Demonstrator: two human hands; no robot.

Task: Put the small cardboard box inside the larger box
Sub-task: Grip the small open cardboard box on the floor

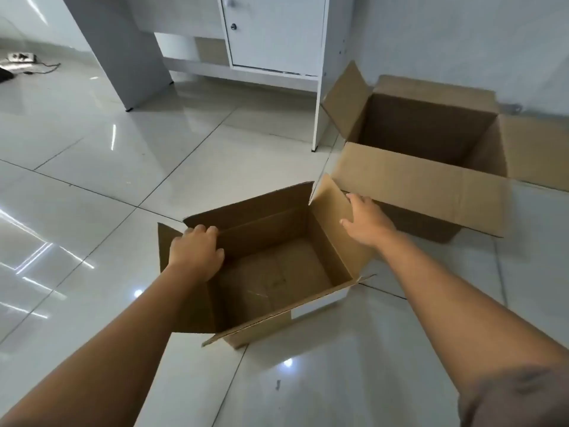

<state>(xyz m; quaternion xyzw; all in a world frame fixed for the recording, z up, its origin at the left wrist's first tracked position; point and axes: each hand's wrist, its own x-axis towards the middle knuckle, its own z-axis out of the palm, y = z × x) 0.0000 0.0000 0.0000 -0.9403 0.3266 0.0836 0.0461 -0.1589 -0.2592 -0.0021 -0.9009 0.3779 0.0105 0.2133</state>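
On the glossy tiled floor (92, 167) near the middle of the view sits the small cardboard box (277, 278), open-topped, its four flaps standing up or splayed outward and its inside bare. Left hand (197, 254) is curled over the top edge of the box's left wall, fingers hooked inside, gripping that edge. Right hand (366, 223) lies half open against the outer face of the raised right flap, fingers spread along it and thumb towards the inside; whether it truly pinches the flap cannot be told. Just beyond and to the right stands the larger box (431, 140), also open, its near flap folded outward towards the small box and almost touching the small box's right flap. Its cavity is dark and nothing shows inside it. Behind, a white cabinet (277, 35) stands with one leg close to the larger box's left flap. Bare tiles stretch wide to the left and in front of the small box
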